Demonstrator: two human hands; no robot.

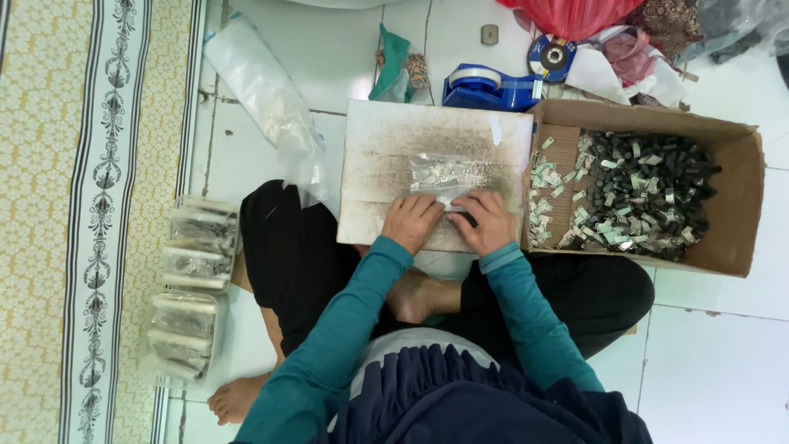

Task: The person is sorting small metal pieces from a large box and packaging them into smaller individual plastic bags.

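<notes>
Both my hands pinch one small clear bag [440,177].
Left hand [411,222] and right hand [485,220] hold it flat on the board [394,131], steadying its metal pieces.

Teal sleeves [345,312], blue tape dispenser [491,88], brown cardboard box [731,205] of black and silver parts [649,193], yellow floral mat [49,205], white tiled floor [715,362].

Blue plastic tape dispenser [491,88] at upper centre, round blue-labelled grinding disc [551,57] beside it, red plastic bag [575,14] along the top edge, patterned yellow-and-white mat [74,205] down the left, stacked filled clear packets [191,284] at lower left, long clear plastic sleeve [267,103] at upper left
</notes>
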